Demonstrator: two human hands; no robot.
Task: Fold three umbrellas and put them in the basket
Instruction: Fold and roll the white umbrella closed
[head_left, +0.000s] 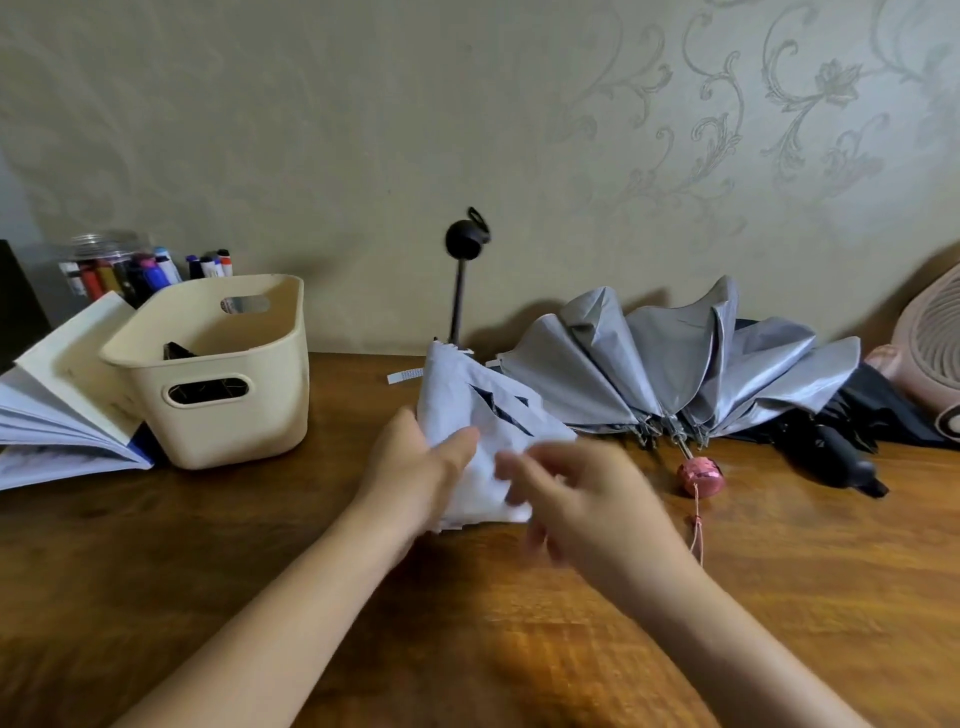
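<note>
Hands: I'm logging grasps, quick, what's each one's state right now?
Left hand: grips the white umbrella by its canopy.
Right hand: motion-blurred at the canopy; grasp cannot be told.

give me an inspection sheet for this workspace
surface: brown wooden table, glossy
job's things: white fabric umbrella with black ball handle, in hand; silver-grey umbrella with pink handle, splayed unfolded; black umbrella, lying at right; cream plastic basket, something dark inside
clutter: open white book; clear jar of markers; pink fan
grippers: left hand grips the white canopy; right hand blurred, grip unclear
cables: nothing seen
surroundings: beige patterned wallpaper
</note>
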